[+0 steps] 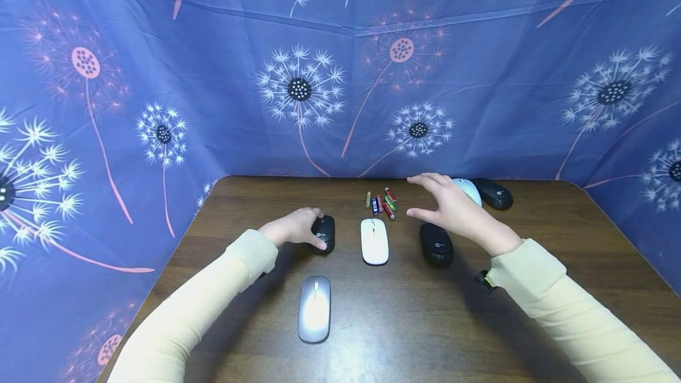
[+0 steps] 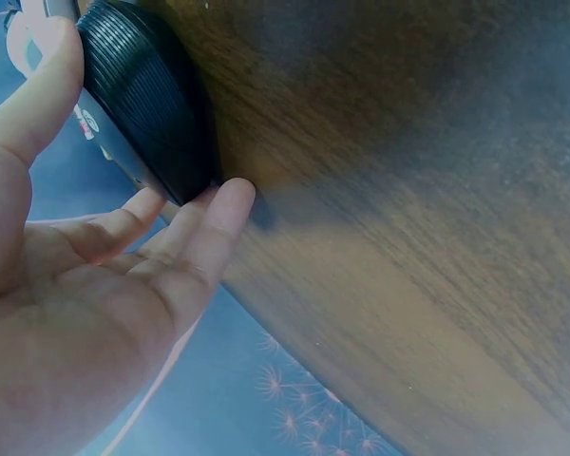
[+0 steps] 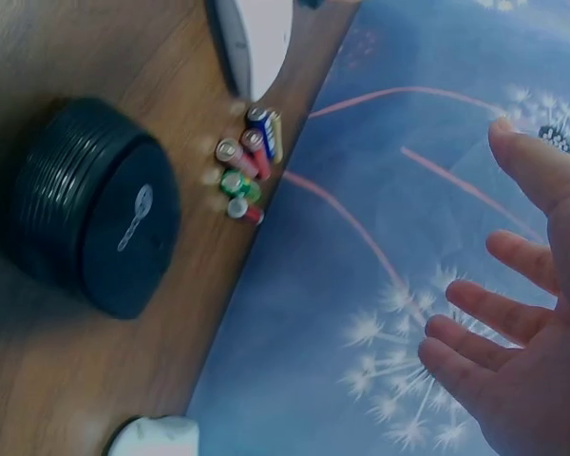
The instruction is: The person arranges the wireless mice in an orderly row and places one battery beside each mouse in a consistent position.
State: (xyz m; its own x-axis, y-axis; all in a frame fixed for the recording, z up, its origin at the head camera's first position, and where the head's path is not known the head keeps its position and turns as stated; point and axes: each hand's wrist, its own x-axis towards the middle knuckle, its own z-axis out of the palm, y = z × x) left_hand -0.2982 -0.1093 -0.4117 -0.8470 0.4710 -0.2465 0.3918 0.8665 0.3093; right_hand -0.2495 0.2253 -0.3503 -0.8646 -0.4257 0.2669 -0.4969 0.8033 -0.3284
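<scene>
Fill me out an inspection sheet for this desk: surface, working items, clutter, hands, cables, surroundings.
Surface: brown wood-grain table, bright glare toward the near side.
Job's things: left black mouse, gripped; right black mouse, on the table, untouched.
Clutter: white mouse in the middle; grey mouse nearer the camera; small batteries loosely grouped behind the white mouse; pale blue mouse and rear black mouse at back right.
Hands: left hand grips its mouse; right hand raised, thumb and fingers apart, holding nothing.
Cables: nothing seen.
Surroundings: blue dandelion-print cloth behind the table.
</scene>
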